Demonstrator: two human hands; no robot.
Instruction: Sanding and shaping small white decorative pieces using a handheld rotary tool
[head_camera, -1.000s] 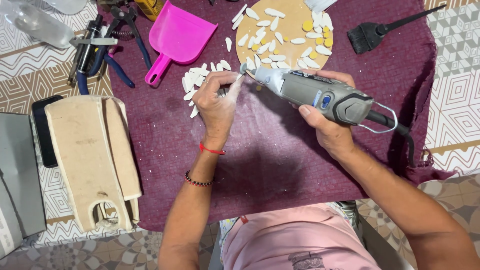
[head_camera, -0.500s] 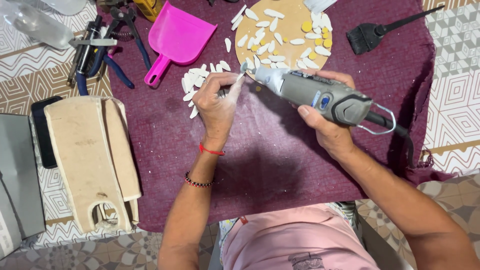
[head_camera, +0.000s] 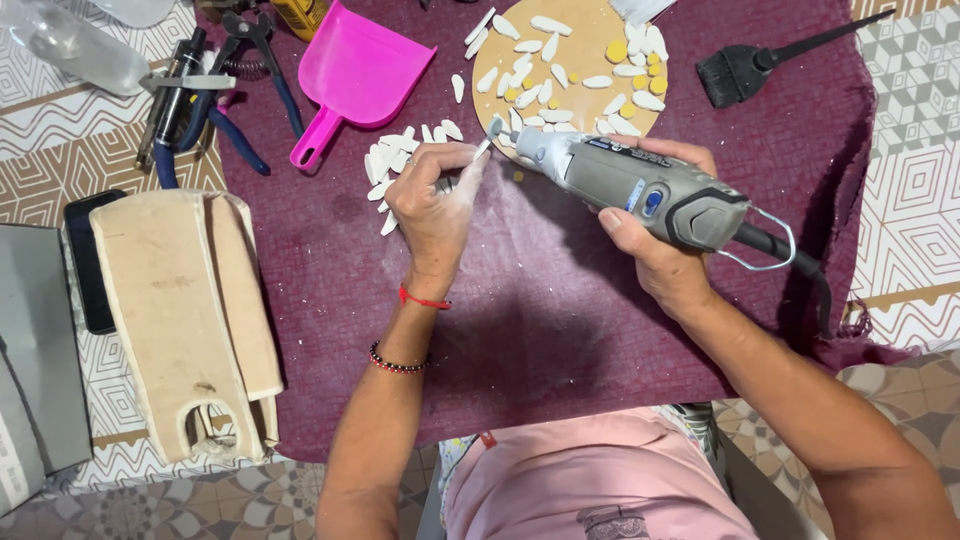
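At far left on the patterned surface (head_camera: 60, 160), a pale wooden jig (head_camera: 185, 320) is seen lying flat beside a dark phone (head_camera: 88, 262), with pliers (head_camera: 235, 95) and other hand tools above it at the edge of the maroon cloth (head_camera: 560, 330). Further right, a pink dustpan (head_camera: 358, 75) is noted, and just below its handle a cluster of small white oval pieces (head_camera: 392, 165) lies on the cloth. The left hand (head_camera: 432, 195) is held just beside that cluster, its fingers (head_camera: 455, 160) pinched closed on one small white piece (head_camera: 481, 151), raised to the tool's tip. Compared with half a second and a second ago, almost nothing is found changed: the same pinch is kept, and hand and tool sit in the same place, so the grinding of this one piece is judged to be ongoing rather than finished. White dust is seen on the fingertips and cloth. To the right, the grey rotary tool (head_camera: 640, 185) is gripped by the right hand (head_camera: 655, 250), fingers wrapped closed around its body, bit touching the held piece. Above it, a round wooden board (head_camera: 560, 50) carrying white and yellow pieces is seen; a black brush (head_camera: 740, 70) lies at far right.
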